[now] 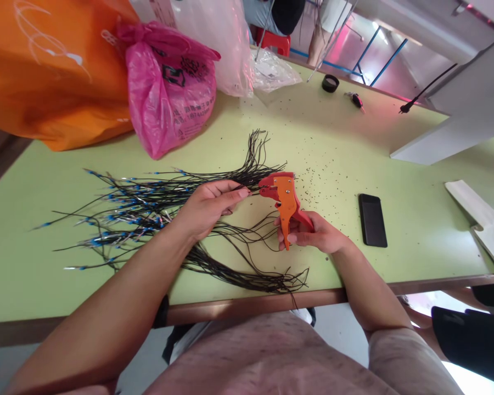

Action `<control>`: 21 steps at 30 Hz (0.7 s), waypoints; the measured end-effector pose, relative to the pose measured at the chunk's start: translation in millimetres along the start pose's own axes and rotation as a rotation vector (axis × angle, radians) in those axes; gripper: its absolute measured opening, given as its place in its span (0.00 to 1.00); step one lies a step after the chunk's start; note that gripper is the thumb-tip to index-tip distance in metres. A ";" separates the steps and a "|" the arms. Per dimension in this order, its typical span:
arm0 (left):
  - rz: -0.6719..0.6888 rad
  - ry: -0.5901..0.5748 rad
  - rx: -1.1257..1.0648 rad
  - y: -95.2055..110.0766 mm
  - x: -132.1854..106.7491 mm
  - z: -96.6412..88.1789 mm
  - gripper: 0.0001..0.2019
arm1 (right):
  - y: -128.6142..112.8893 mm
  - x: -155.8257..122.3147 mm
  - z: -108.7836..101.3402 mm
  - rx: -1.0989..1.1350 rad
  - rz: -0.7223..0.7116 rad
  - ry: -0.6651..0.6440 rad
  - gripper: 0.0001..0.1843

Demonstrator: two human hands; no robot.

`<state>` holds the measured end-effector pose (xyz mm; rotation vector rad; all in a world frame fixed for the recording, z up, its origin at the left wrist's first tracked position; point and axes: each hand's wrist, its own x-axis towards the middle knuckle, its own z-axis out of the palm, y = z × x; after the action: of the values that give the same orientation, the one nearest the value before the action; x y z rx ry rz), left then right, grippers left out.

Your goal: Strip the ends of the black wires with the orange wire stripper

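My right hand (pixel 313 233) is wrapped round the handles of an orange wire stripper (pixel 284 200), its red jaws pointing left. My left hand (pixel 212 206) pinches a thin black wire (pixel 253 192) and holds its end at the stripper's jaws. Under and beside both hands lies a spread bundle of black wires (pixel 230 263). Many of them end in blue ferrules (pixel 115 214) fanned out to the left. Small black insulation scraps (pixel 316 175) speckle the green table (pixel 415 219) around the tool.
A black phone (pixel 372 219) lies face down right of my right hand. A pink plastic bag (pixel 168 88), an orange bag (pixel 53 71) and clear bags (pixel 230 44) stand at the back left. White panels (pixel 448 126) sit at the right. A black tape roll (pixel 330 83) lies far back.
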<state>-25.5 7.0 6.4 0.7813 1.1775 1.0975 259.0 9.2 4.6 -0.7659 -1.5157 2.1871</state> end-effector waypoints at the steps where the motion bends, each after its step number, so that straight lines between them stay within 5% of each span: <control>1: -0.003 0.003 0.008 -0.1 -0.3 -0.2 0.26 | -0.2 -0.1 0.2 0.002 0.004 0.001 0.22; 21: 0.024 -0.058 0.111 -3.3 -0.7 -5.1 0.26 | 3.0 9.6 18.1 -0.023 0.016 0.025 0.16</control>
<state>-29.6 5.0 2.4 0.9097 1.1901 1.0288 240.2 0.4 4.6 -0.8129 -1.5294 2.1673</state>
